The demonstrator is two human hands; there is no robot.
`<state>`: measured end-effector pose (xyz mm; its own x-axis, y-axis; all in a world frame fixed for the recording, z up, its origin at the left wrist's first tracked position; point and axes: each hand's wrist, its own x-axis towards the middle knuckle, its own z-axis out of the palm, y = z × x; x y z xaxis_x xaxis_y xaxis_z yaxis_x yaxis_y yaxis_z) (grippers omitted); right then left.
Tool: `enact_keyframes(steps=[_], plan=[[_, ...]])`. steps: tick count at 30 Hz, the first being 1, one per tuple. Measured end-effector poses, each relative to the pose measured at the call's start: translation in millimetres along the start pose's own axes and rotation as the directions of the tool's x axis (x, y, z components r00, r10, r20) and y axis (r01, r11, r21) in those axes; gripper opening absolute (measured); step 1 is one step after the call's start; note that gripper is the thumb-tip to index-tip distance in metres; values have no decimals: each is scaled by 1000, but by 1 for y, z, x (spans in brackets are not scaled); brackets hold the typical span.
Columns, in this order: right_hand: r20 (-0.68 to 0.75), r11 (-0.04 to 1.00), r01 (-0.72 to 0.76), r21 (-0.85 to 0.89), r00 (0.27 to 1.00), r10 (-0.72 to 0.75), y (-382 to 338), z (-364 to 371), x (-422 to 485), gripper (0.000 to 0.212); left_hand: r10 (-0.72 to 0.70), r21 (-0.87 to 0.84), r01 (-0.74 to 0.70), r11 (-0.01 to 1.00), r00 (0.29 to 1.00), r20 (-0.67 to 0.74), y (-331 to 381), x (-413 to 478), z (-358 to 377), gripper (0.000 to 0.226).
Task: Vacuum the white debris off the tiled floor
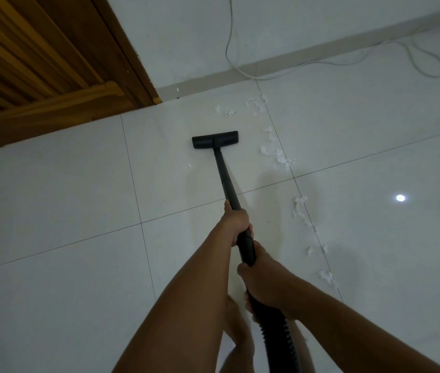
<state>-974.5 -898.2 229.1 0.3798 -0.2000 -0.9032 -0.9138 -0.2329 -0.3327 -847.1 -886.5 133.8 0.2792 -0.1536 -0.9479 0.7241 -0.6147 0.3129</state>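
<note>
A black vacuum wand [225, 176] runs from my hands to a flat black floor nozzle [215, 139] resting on the white tiled floor [79, 197]. My left hand [236, 222] grips the wand higher up. My right hand [260, 278] grips it lower, where the ribbed hose [278, 337] begins. White debris [278, 156] lies in scattered clumps to the right of the nozzle, along a tile joint. More white bits [253, 106] sit near the wall and further clumps [302, 211] trail toward me.
A brown wooden door [38, 63] with its frame fills the upper left. A white wall and grey skirting [213, 82] lie beyond the nozzle. A thin white cable [415, 60] hangs down the wall and loops on the floor at upper right. My bare feet [237, 329] stand below my arms.
</note>
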Motion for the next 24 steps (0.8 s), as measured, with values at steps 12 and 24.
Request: enact_keyframes(steps=[12,24], plan=[[106,973,-63,222,994,40,-46,-59,23,68,16,-12,-16,1000,1000,-12,64,33,6,70],[133,948,-34,317,991,-9,-68,-100,48,66,8,-17,-8,1000,1000,-27,112,52,10,69]])
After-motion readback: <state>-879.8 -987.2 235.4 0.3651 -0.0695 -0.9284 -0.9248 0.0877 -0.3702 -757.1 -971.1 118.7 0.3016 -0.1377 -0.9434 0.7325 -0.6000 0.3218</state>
